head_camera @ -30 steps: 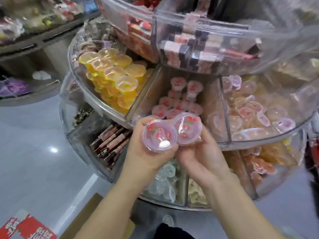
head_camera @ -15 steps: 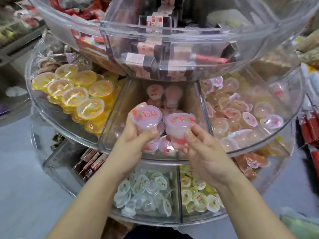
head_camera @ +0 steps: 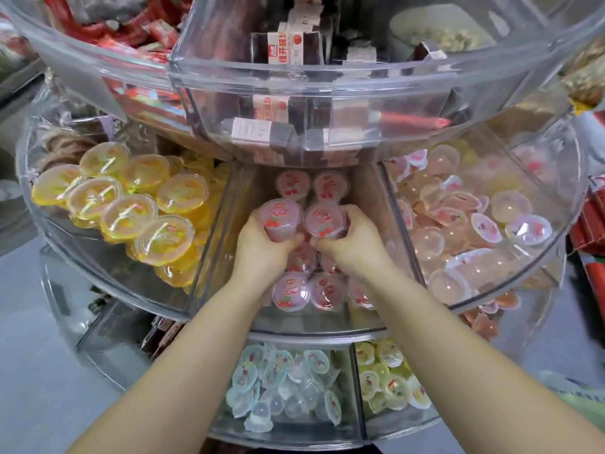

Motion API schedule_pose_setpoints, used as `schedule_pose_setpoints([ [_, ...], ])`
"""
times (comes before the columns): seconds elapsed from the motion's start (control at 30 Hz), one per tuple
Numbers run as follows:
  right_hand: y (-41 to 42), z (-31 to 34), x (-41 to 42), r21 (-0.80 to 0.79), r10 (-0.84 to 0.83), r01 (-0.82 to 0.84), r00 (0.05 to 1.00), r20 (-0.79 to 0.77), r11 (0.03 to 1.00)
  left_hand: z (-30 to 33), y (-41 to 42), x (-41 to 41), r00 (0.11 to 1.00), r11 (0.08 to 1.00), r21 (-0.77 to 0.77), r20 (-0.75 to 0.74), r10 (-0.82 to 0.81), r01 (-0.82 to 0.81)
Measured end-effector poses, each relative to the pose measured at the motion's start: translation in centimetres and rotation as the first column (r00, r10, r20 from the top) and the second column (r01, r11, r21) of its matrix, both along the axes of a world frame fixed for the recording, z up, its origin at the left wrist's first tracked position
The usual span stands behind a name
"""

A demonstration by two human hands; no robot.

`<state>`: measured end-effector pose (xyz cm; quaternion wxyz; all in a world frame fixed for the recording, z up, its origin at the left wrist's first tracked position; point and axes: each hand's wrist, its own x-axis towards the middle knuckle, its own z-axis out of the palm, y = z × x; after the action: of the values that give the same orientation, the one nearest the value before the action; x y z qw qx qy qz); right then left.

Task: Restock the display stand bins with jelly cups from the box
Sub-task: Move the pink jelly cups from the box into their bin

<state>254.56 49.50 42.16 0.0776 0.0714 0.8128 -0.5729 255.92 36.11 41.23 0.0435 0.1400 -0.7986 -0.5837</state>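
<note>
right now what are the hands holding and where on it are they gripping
Each hand holds one pink jelly cup by its side wall, below the lid: the left hand has the left cup, the right hand the right cup, over the middle bin.

Pink jelly cups (head_camera: 281,217) (red cherry print).

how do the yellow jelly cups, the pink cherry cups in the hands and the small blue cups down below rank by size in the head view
1. yellow jelly cups, widest lids.
2. pink cherry cups held by both hands, somewhat narrower.
3. small blue cups, clearly smallest, though on a lower tier, so distance may add a little.
</note>
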Motion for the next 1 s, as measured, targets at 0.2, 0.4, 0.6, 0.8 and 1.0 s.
schedule_pose_setpoints([
  [0.2,-1.7,-0.8,-1.6,0.094,-0.034,0.04,0.997,-0.066,0.995,-1.3,0.2,-1.2,0.998,0.999,-0.007,0.048,0.046,-0.045],
  [0.4,-1.3,-1.4,-1.9,0.063,0.022,-0.024,0.999,0.039,0.998,-1.8,0.1,-1.3,0.988,0.998,-0.008,0.142,0.058,-0.058],
  [0.6,-1.8,-1.7,-1.8,0.107,0.014,-0.019,0.999,0.045,0.994,-0.8,-0.2,-0.4,0.975,0.994,0.104,0.22,0.002,-0.026],
  [0.8,-1.4,-1.7,-1.6,0.057,-0.023,0.018,0.997,0.08,0.998,-0.6,-0.6,1.1,0.971,0.961,0.275,0.236,-0.027,-0.04],
  [1.0,-1.3,-2.0,-1.5,0.089,0.031,-0.038,0.997,0.072,0.995,-0.9,-0.6,-0.2,0.976,0.885,0.455,0.217,0.0,-0.101],
])
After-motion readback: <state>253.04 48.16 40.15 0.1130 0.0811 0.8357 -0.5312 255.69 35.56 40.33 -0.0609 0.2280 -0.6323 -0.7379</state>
